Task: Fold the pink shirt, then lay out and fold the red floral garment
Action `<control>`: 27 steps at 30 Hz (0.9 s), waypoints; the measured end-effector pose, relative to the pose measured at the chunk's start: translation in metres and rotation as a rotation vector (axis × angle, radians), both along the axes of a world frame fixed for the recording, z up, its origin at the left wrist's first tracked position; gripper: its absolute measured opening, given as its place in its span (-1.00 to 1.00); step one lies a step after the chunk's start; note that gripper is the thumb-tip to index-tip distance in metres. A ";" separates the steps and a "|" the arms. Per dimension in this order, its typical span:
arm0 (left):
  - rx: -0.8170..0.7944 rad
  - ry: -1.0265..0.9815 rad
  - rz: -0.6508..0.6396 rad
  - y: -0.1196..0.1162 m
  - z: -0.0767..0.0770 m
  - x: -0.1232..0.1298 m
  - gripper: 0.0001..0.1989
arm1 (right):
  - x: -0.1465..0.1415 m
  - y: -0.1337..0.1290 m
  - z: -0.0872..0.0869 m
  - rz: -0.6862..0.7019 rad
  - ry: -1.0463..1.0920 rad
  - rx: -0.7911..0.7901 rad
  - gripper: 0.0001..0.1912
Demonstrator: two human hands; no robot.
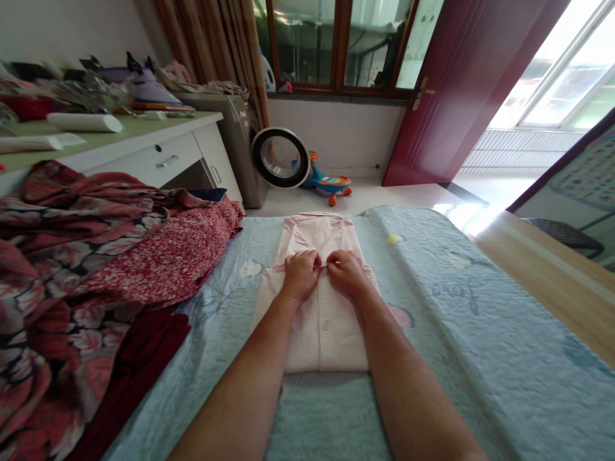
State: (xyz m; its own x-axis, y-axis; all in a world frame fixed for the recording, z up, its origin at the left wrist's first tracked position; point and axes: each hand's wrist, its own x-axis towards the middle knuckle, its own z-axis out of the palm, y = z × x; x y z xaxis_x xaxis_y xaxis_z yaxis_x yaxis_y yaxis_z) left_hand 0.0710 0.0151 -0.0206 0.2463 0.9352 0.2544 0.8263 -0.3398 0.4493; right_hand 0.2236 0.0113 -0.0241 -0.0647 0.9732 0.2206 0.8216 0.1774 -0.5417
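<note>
A pale pink button-up shirt (307, 333) lies flat and folded on the blue bedspread, front side up, its collar end away from me. My left hand (302, 274) and my right hand (346, 271) meet at the middle of the shirt. Both have their fingers closed, pinching the shirt's fabric at the front opening. Below the hands, a small button shows on the placket. The fingertips partly hide the fabric between them.
Red floral clothes (158, 269) are heaped on the left of the bedspread (432, 320). Beyond stand a cluttered white desk (144, 153), a washing machine with its round door (281, 158) open, an orange and blue ride-on toy (329, 184) and a dark red door (442, 83).
</note>
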 end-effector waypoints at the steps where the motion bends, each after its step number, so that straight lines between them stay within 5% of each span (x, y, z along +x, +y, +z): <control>1: 0.000 -0.012 0.001 0.000 0.000 0.000 -0.96 | 0.000 0.000 0.000 0.008 0.025 -0.006 -0.78; 10: 0.022 0.038 -0.009 0.003 0.000 -0.007 -0.89 | 0.003 0.003 0.000 0.021 0.010 0.015 -0.80; 18: -0.016 0.163 0.083 0.009 0.015 -0.029 -0.85 | 0.011 -0.001 0.007 -0.012 -0.053 -0.023 -0.87; 27: -0.122 0.211 0.236 0.013 0.009 -0.043 -0.82 | 0.009 0.005 0.001 -0.075 -0.082 -0.041 -0.80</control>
